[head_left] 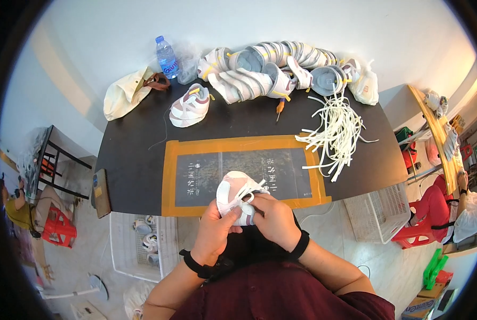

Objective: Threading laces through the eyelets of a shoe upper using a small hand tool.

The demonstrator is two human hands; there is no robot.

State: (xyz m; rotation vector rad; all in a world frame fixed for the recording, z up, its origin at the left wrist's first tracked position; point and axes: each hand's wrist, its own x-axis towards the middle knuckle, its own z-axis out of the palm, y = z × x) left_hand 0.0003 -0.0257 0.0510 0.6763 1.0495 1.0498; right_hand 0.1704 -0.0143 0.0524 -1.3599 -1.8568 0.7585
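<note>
A small pale pink and white shoe upper (230, 191) is held over the near edge of the table, toe end pointing away from me. My left hand (215, 228) wraps its left side and heel, thumb pressed on the outside. White shoelace (247, 188) loops across the upper's opening. My right hand (274, 217) is closed at that opening, its fingers bent around the lace; the fingertips are partly hidden. Beneath lies a dark printed sheet (206, 165) bordered with orange-brown tape. A bundle of loose white laces (337, 133) rests to the right.
Nested shoe uppers (249, 85) line the table's back, with a single upper (190, 106) at left. An awl (280, 108), water bottle (167, 57) and cream bag (126, 96) lie there too. White crates (169, 245) stand below. Other people sit at both sides.
</note>
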